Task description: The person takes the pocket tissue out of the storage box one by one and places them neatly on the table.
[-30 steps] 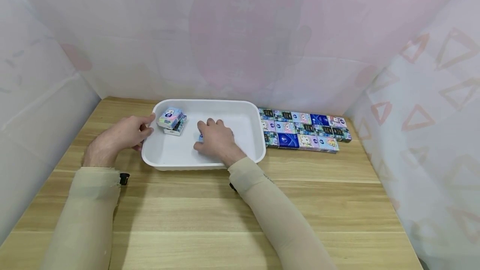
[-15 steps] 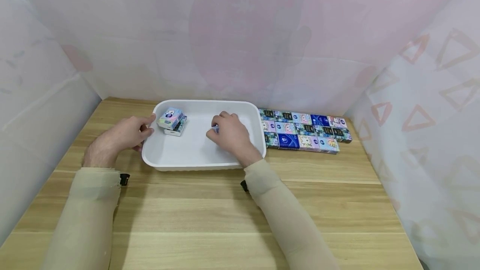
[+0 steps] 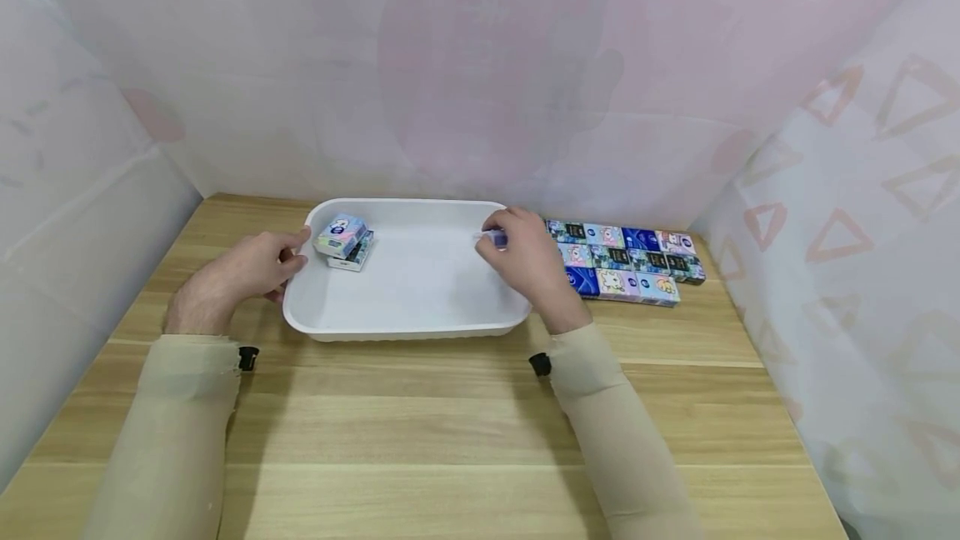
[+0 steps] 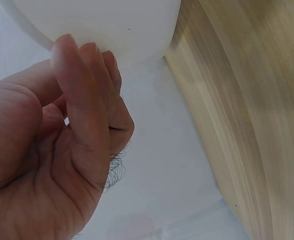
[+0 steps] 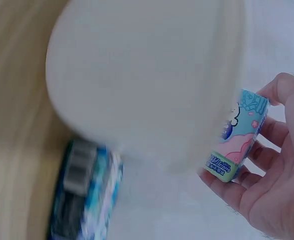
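A white plastic tray (image 3: 408, 282) stands on the wooden table. My left hand (image 3: 251, 267) pinches its left rim; the left wrist view shows the fingertips against the tray wall (image 4: 121, 30). Over the tray's right rim, my right hand (image 3: 528, 261) holds a small tissue pack (image 5: 239, 132), blue and pink with a cartoon print, between thumb and fingers. Inside the tray's left end, a pastel tissue pack (image 3: 340, 236) lies tilted on top of a dark-patterned tissue pack (image 3: 358, 253).
Right of the tray, several tissue packs (image 3: 611, 258) lie flat in three rows near the back wall. My right hand hides the left ends of these rows. Printed cloth walls (image 3: 487, 90) enclose the table (image 3: 405, 440) at the back and sides.
My right hand has lifted the tissue pack from the middle of the tray and carried it right to the tray's right rim. My left hand stays at the left rim.
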The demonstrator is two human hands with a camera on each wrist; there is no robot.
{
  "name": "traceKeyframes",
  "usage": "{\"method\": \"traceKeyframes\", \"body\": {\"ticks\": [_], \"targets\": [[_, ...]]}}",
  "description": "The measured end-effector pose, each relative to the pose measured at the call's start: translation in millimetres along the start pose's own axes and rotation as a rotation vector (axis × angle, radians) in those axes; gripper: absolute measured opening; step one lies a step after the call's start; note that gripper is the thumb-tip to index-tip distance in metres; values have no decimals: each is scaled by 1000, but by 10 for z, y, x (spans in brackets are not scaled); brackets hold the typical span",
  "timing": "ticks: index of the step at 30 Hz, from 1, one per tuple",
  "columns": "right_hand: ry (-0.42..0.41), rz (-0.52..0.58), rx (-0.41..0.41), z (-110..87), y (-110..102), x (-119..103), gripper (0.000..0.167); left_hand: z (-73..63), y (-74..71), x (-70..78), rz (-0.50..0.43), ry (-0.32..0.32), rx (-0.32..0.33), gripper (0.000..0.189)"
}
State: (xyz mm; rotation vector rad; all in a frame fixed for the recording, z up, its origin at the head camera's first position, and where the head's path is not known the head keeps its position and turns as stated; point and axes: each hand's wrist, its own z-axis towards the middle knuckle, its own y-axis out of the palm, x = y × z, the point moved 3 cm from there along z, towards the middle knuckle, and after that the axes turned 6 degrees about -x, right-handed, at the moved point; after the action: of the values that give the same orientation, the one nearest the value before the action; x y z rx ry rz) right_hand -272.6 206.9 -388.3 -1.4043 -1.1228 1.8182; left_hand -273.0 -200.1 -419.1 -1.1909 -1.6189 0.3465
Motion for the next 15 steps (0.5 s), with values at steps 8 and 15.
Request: {"method": "traceKeyframes", "body": {"ticks": [8,15], "targets": [[49,31,59,-162,-336,340,33,-4,2,3,-13,-9,-7,67],[78,34,108,-278,-535,686,32,7,-4,-5,-10,-8,-6,67]]}}
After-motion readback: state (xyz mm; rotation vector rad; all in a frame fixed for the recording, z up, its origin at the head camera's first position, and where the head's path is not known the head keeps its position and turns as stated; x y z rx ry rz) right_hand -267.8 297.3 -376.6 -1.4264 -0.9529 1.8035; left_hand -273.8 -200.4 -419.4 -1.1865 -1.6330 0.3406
